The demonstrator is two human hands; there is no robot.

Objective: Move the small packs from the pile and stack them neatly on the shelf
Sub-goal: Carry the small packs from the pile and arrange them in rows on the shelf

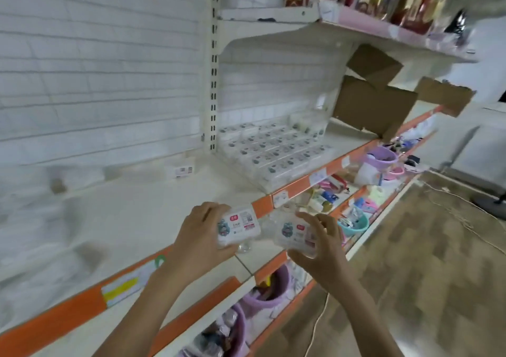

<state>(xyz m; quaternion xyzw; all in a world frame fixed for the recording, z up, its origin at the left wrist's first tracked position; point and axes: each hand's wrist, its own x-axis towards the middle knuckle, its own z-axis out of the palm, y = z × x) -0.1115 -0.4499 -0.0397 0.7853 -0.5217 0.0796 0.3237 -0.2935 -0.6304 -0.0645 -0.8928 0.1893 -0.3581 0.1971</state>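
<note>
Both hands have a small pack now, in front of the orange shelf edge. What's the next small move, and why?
Probably carry both up and right toward the block of stacked clear packs on the white shelf. The left hand grips one small white labelled pack, the right hand another, and both are held off the shelf, short of that stack.

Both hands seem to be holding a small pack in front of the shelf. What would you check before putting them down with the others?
1. Left hand grips its pack: ok.
2. Right hand grips its pack: ok.
3. Stacked packs on the shelf lie in tidy rows: ok.
4. Bare shelf beside the stack for more: ok.
5. Cardboard box clear of the stack: ok, it stands to the right.
6. Labels facing the same way as the stack's: cannot tell, too blurred.
</note>
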